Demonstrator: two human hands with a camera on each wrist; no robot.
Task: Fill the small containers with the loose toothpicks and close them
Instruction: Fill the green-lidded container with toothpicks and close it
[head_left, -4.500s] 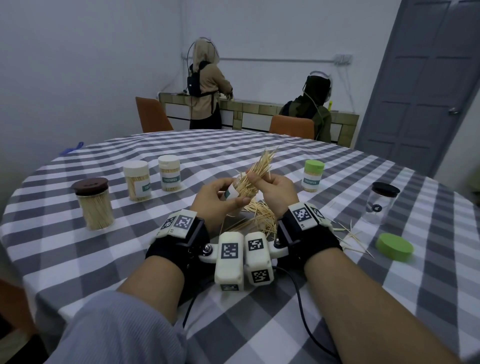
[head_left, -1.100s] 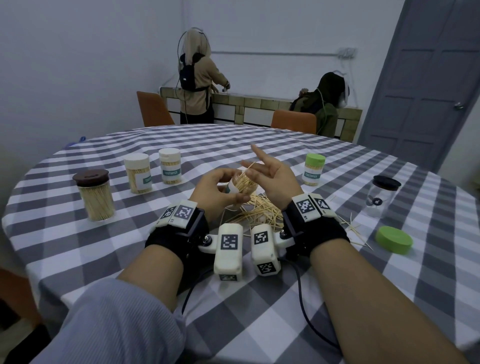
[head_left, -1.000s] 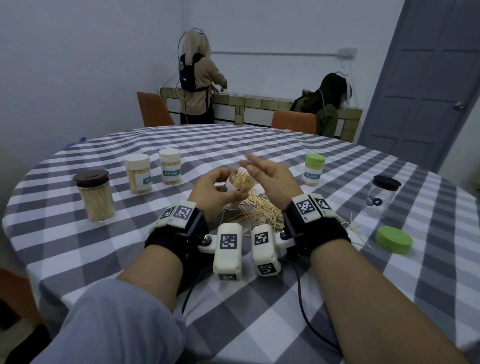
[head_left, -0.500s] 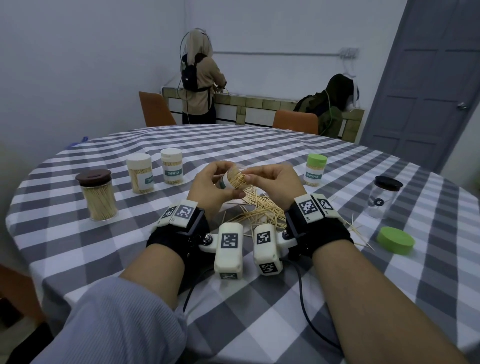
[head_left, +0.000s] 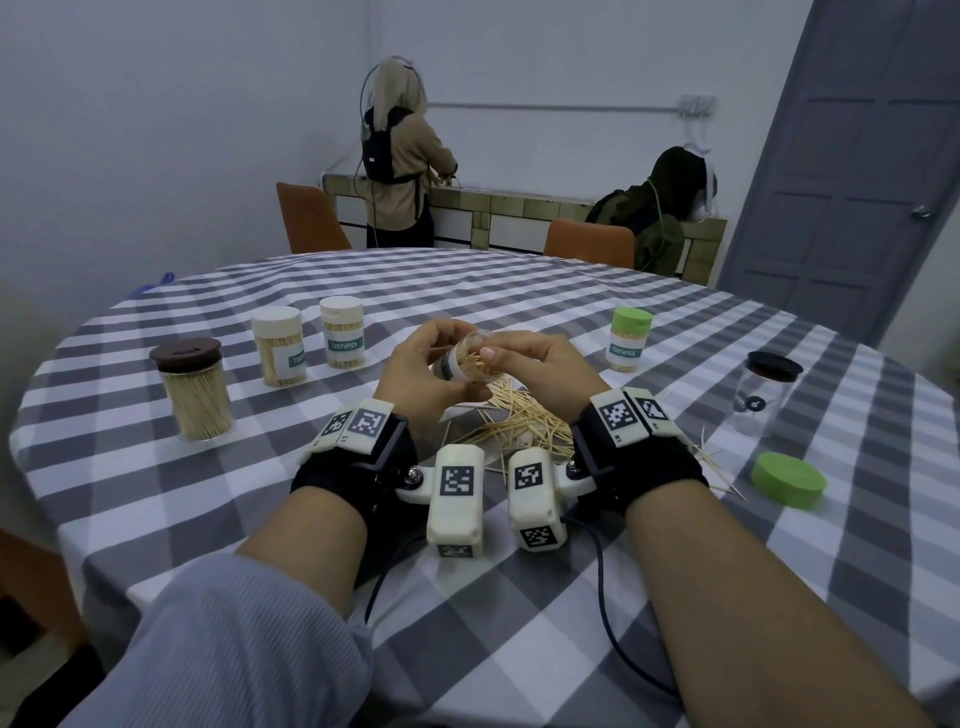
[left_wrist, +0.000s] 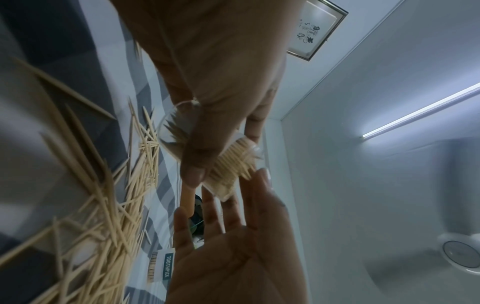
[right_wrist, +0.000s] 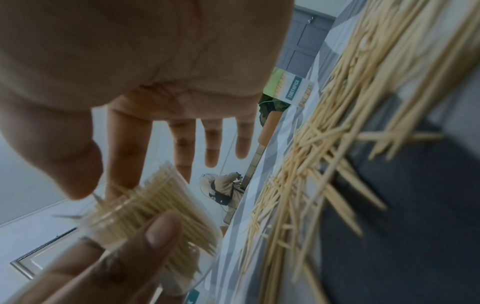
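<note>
Wooden toothpicks (head_left: 511, 423) lie heaped mid-frame under the clear container (head_left: 464, 359), which the left hand (head_left: 422, 370) grips tilted while the right hand (head_left: 540, 365), fingers straight, presses at its packed mouth. Four capped jars stand filled at left and upper right. Judging by that, this one needs its green lid (head_left: 788, 478), and the black-capped jar (head_left: 761, 396) at right looks empty.

Both arms reach forward, side by side, with black bands on the wrists. The left hand (head_left: 423, 374) is curled, thumb on one side and fingers on the other. The right hand (head_left: 545, 369) has straight fingers (right_wrist: 182, 144), spread a little.
</note>
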